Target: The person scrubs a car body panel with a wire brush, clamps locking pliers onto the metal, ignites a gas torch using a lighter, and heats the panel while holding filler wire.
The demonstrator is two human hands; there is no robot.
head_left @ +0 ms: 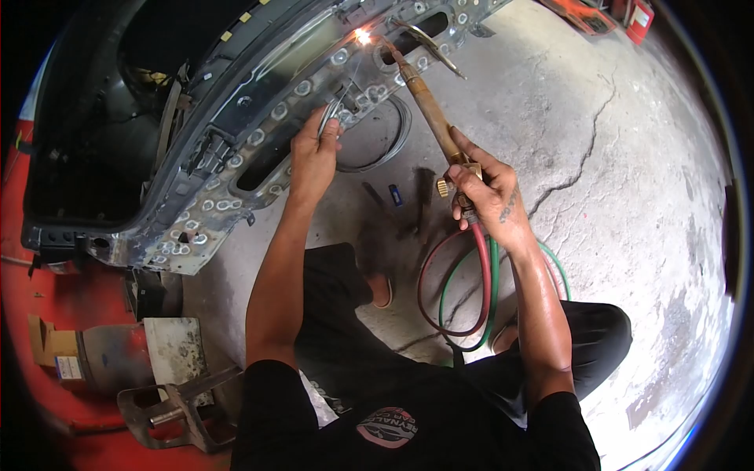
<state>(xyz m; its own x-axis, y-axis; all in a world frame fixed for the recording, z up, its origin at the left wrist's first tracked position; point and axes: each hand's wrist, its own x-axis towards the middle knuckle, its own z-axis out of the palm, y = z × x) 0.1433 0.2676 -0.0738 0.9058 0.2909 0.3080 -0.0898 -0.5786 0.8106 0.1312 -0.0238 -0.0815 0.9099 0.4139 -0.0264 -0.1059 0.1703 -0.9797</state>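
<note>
My left hand (314,161) is closed on a coil of thin metal wire (407,125), its loop hanging to the right of the fingers. One straight end of the wire runs up towards a bright glowing spot (362,36) on the car body panel (271,129). Wrapped in my right hand (496,196) is a brass gas welding torch (428,102), tilted up and left with its tip close to that glow. A red hose (481,251) and a green hose (494,271) loop down from its handle. Round weld marks and long slots cover the panel.
A metal tool (436,52) lies against the panel's edge. On the cracked concrete floor (628,196) is a small blue object (395,195). A cardboard box (55,349) and a metal clamp (184,412) sit lower left. A red container (640,21) stands upper right.
</note>
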